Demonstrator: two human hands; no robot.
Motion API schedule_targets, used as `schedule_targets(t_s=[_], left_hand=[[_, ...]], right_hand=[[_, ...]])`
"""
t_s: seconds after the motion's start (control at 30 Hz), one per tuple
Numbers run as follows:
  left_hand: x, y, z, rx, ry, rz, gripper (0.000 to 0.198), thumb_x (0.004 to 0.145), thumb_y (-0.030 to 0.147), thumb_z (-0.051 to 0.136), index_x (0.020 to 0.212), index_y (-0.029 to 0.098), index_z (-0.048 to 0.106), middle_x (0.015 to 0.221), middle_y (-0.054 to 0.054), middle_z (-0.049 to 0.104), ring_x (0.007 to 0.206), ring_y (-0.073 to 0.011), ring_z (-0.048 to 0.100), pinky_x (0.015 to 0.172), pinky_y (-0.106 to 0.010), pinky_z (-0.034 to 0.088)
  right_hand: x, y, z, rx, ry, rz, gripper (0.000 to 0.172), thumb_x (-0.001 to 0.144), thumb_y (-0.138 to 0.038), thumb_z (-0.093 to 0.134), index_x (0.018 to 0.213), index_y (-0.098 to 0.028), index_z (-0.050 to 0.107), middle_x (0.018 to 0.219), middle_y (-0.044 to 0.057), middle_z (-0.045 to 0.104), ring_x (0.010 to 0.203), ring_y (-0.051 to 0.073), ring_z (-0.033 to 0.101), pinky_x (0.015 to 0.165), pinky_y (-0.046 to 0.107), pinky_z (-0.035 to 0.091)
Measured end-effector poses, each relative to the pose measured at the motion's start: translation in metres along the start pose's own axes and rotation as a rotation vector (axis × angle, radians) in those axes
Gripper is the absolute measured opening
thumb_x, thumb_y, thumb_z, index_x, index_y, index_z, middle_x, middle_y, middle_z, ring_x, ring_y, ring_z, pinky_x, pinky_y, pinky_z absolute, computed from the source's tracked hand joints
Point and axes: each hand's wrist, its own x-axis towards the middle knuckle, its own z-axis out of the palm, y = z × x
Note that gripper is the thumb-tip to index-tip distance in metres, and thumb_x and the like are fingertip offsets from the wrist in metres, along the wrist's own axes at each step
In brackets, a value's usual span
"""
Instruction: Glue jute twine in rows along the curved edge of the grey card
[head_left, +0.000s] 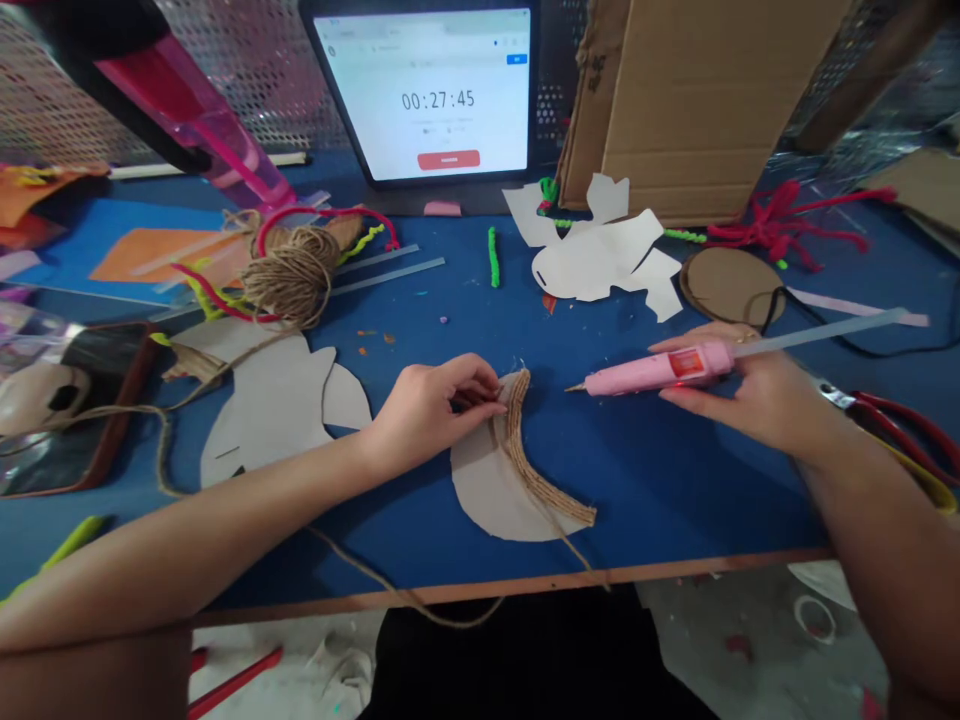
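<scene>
The left fingers [480, 403] pinch the twine [521, 440] on the card [487, 490], and the right fingers [679, 343] wrap around a pink glue gun [630, 374].

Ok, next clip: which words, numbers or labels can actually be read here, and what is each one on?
"00:27:45" on the tablet screen.
The red button on that screen: label too small to read.
The red sticker on the pink hot glue gun: too blurred to read.
Dark marks on the cardboard: unreadable.
</scene>
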Motion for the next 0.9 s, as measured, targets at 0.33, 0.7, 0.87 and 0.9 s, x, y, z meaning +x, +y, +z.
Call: schedule_targets(t_s=[0.33,0.7,0.87,0.9], left_hand=[[-0.019,0.01,-0.001,0.636,0.122,0.687,0.018,0.089,0.009,0.044,0.086,0.013,0.061,0.097,-0.009,0.072,0.1,-0.0267,0.067,0.078,-0.035,0.061],[-0.022,0.008,0.006,0.679,0.044,0.666,0.02,0.091,0.008,0.039,0.086,0.01,0.058,0.106,-0.019,0.068,0.103,-0.0279,0.065,0.084,-0.034,0.059],[-0.017,0.008,0.007,0.617,0.014,0.734,0.019,0.09,0.007,0.041,0.088,0.008,0.06,0.107,-0.02,0.067,0.103,-0.0273,0.065,0.09,-0.034,0.056],[-0.016,0.007,0.007,0.602,0.014,0.739,0.019,0.09,0.007,0.041,0.088,0.008,0.06,0.107,-0.02,0.067,0.104,-0.0274,0.065,0.091,-0.034,0.056]], right_hand=[[0.018,-0.011,-0.017,0.188,-0.125,-0.099,0.014,0.08,-0.034,0.066,0.088,-0.023,0.064,0.076,0.001,0.067,0.065,0.013,0.062,0.058,0.024,0.049],[0.027,-0.019,0.003,0.205,0.062,-0.016,0.01,0.079,-0.029,0.062,0.074,-0.021,0.064,0.063,0.0,0.063,0.055,0.013,0.057,0.052,0.025,0.047],[0.025,-0.019,0.014,0.159,0.128,0.058,0.011,0.079,-0.031,0.061,0.076,-0.021,0.064,0.06,-0.002,0.059,0.053,0.012,0.054,0.049,0.025,0.043],[0.026,-0.018,0.018,0.147,0.126,0.067,0.012,0.079,-0.032,0.06,0.079,-0.021,0.065,0.062,-0.002,0.06,0.055,0.013,0.055,0.05,0.025,0.044]])
